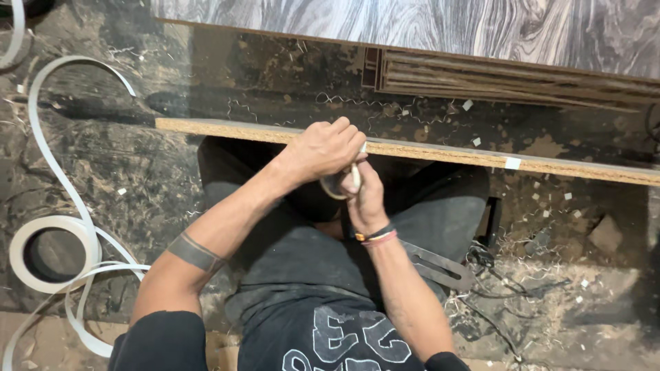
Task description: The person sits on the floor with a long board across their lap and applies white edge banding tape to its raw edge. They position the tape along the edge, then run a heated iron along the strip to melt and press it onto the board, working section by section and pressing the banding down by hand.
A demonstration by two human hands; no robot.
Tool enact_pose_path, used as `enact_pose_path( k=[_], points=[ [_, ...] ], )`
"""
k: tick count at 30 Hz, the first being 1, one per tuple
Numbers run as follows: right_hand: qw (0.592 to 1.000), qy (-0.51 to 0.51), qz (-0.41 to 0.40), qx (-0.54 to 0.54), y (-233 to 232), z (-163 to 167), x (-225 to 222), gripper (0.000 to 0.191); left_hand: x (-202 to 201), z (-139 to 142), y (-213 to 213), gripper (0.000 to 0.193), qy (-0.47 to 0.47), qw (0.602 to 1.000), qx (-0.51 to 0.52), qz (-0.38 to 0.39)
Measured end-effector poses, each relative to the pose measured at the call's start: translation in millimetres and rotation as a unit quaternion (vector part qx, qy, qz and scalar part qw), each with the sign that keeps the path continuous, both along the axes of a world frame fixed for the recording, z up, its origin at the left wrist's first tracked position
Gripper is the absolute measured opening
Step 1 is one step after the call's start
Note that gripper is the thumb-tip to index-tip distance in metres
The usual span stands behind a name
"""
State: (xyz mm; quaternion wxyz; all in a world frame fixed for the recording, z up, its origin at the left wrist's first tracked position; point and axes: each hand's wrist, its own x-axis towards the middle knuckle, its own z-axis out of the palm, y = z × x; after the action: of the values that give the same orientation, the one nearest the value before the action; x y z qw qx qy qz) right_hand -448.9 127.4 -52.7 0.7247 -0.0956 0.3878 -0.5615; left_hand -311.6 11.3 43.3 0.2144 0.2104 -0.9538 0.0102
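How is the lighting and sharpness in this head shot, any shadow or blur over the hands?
Head view: dim, uneven light, floor dark and mottled; the person's shadow falls beyond the board edge; left hand and right hand fairly sharp, slightly soft at the fingertips; no strong glare; white tape roll brightest.

Rough chipboard edge (440,152) (matt, grainy).

The left hand (324,148) is curled into a fist against the raw edge of a chipboard panel (440,151) standing on the floor. Just beneath it, the right hand (364,196) grips a pale strip of edge banding (355,175). A white banding roll (51,253) lies near the floor's left edge.
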Motion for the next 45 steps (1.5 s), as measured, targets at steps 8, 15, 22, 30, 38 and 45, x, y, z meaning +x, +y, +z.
enact_pose_path(
  k=[8,15,22,30,38,45],
  points=[
    [0.967,-0.152,0.164,0.123,19.9,17.2,15.0,0.036,-2.7,11.6,-2.4,0.025,-0.003,0.999,-0.006,0.033],
    [0.992,0.094,0.088,0.000,25.4,55.1,-45.7,0.039,35.4,18.7,-24.9,0.031,-0.060,0.990,0.117,0.047],
    [0.985,0.141,0.052,-0.079,55.2,75.1,-96.3,0.030,204.5,24.4,-54.8,0.027,-0.251,0.924,0.178,0.228],
    [0.965,0.232,0.075,-0.099,56.7,84.2,-110.7,0.034,312.4,56.1,-48.0,0.047,-0.313,0.860,0.266,0.302],
    [0.939,0.301,0.111,-0.124,51.8,80.7,-100.9,0.035,75.1,101.3,6.4,0.028,0.019,0.977,0.200,0.077],
    [0.927,0.335,0.074,-0.152,62.9,76.0,-114.6,0.019,-94.3,63.8,56.5,0.024,0.141,0.964,0.222,-0.047]
  ],
)
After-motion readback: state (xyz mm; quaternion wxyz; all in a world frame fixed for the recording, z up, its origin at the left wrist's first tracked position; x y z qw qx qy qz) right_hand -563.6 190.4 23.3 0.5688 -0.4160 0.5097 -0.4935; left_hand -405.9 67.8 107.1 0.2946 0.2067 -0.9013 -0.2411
